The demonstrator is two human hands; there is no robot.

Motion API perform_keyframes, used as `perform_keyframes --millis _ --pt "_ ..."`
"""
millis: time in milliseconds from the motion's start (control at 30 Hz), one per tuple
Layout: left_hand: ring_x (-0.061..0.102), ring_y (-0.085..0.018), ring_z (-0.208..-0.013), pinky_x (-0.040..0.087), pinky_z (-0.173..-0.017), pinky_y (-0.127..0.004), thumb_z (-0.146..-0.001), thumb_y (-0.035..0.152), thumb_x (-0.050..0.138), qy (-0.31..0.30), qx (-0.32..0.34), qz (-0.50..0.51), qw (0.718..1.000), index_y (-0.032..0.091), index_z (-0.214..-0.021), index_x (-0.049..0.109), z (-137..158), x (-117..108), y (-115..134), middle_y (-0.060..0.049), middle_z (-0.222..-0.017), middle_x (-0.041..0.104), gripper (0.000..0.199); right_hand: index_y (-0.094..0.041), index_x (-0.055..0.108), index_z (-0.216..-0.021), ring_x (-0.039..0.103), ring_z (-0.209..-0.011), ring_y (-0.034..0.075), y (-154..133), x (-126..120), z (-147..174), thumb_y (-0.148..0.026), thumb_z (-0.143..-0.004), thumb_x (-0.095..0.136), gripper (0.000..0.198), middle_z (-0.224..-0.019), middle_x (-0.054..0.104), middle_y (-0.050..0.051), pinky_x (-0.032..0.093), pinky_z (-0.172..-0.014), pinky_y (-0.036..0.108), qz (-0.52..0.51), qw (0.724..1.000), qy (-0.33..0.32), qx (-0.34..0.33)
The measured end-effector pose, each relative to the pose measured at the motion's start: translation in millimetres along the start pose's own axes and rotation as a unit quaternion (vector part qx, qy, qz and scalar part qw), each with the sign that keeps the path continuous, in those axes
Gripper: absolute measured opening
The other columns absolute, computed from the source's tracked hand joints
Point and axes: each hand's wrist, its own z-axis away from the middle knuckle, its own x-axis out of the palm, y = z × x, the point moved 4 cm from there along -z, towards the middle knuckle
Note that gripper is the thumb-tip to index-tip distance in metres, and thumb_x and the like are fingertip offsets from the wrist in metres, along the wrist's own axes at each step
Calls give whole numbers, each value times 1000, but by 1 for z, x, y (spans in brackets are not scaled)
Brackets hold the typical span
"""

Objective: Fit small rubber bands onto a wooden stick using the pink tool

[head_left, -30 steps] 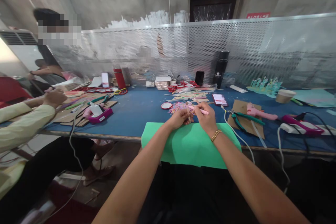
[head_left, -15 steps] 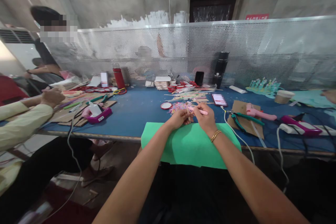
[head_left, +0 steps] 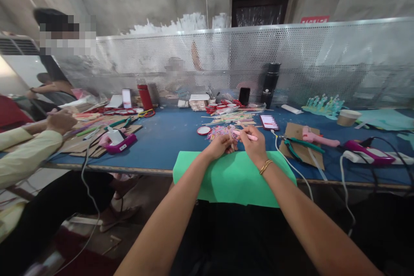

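My right hand (head_left: pixel 253 144) is closed around a pink pen (head_left: pixel 251 136) and points it leftward at my left hand. My left hand (head_left: pixel 220 146) pinches a slim pale stick (head_left: pixel 231 134), its lower part partly hidden by the fingers. The two hands almost meet above the far edge of a green cloth (head_left: pixel 233 177), which drapes over the table's front edge. Just behind them lies a pile of small multicoloured bands (head_left: pixel 217 131), with a round white-and-red lid (head_left: pixel 204 130) at its left.
Thin sticks (head_left: pixel 231 117) lie behind the pile. To the right are a phone (head_left: pixel 268 122), green-handled pliers (head_left: pixel 302 145) on cardboard, a pink glue gun (head_left: pixel 320 137) and cables. A black bottle (head_left: pixel 271 85) stands at the back. A co-worker's hands (head_left: pixel 61 120) are at far left.
The pen has shifted slightly away from the left fingers, and the pale stick shows more clearly. Both hands stay at nearly the same place; the view has shifted slightly.
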Motion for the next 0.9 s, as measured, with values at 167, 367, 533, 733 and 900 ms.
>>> perform_keyframes --millis 167,367,533,733,900 --pt "51 -9 -54 42 -55 -23 -77 62 66 1 6 -4 1000 14 -76 60 1 1 2 -1 -63 61 49 -23 56 -69 60 -62 17 0 3 0 -29 -86 54 18 -64 65 -1 46 -65 30 -1 1000 -30 -3" --pt "51 -8 -53 41 -54 -22 -79 59 65 -3 5 -2 1000 13 -77 60 0 1 1 -1 -63 61 46 -23 55 -69 60 -62 17 2 1 -1 -28 -86 54 17 -63 65 -2 46 -69 30 -6 1000 -6 -5" --pt "51 -8 -53 41 -54 -22 -77 63 66 -4 8 -3 1000 13 -77 60 0 1 2 0 -62 60 50 -24 55 -68 60 -64 18 2 3 -1 -26 -85 54 17 -63 64 -1 45 -68 30 -3 1000 -18 -11" --pt "51 -8 -53 41 -54 -23 -75 65 65 -7 13 -4 1000 13 -77 60 -1 1 0 -1 -63 61 53 -23 55 -70 60 -63 17 -1 1 -1 -26 -86 54 17 -64 65 -2 45 -68 30 -11 1000 -15 -16" --pt "51 -8 -53 42 -55 -23 -76 64 65 -3 11 -8 1000 13 -78 61 -1 0 -2 -1 -64 62 52 -23 56 -69 60 -65 17 0 1 0 -25 -86 54 17 -65 65 -1 45 -69 30 -2 1000 -8 -20"
